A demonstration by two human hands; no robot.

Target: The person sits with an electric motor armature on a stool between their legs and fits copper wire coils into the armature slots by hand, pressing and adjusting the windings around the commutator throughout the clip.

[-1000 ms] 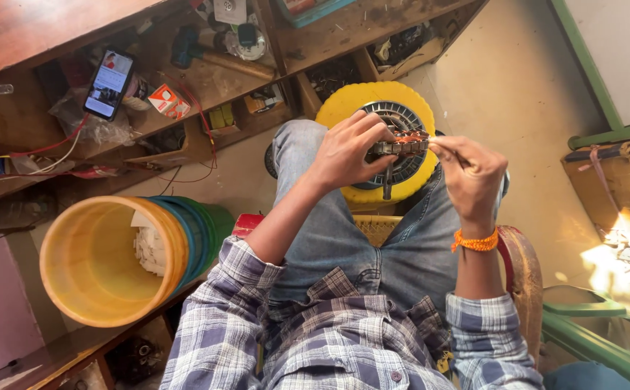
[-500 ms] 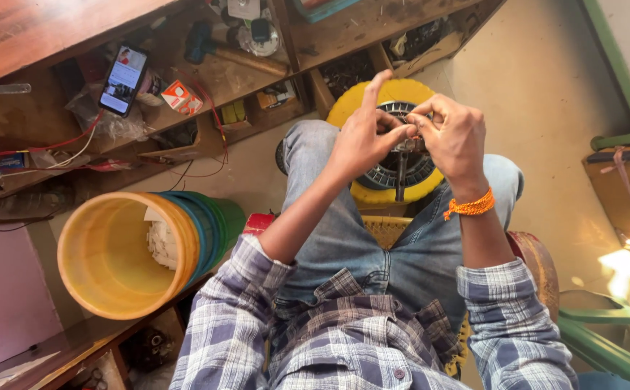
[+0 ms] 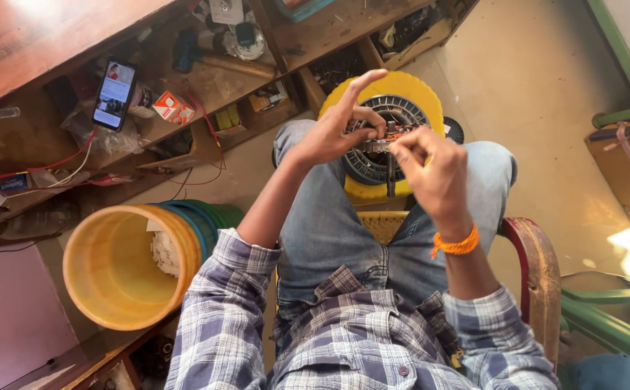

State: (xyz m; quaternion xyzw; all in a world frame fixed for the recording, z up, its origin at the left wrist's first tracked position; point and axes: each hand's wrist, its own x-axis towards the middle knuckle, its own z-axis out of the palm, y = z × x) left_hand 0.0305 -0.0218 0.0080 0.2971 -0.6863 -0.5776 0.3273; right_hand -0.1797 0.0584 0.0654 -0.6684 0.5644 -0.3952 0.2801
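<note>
My left hand (image 3: 333,133) pinches a small metal part wound with copper wire (image 3: 380,139), its index finger stretched out straight. Curled over the same part from the other side is my right hand (image 3: 434,173), which wears an orange thread at the wrist. A short dark rod (image 3: 390,167) hangs down from the part between the hands. Right below sits a dark slotted ring (image 3: 409,108) on a round yellow drum (image 3: 423,90), held between my knees. What my right fingers pinch is hidden.
Stacked yellow, blue and green buckets (image 3: 113,267) stand at my left with white rags inside. A wooden shelf (image 3: 206,79) ahead holds a phone (image 3: 114,94), red wires, small boxes and tools. I sit on a red-armed chair (image 3: 535,267); a green frame (image 3: 611,318) is at right.
My right hand has moved in from the right and now covers the part from above, close against my left hand. The view has shifted slightly.
</note>
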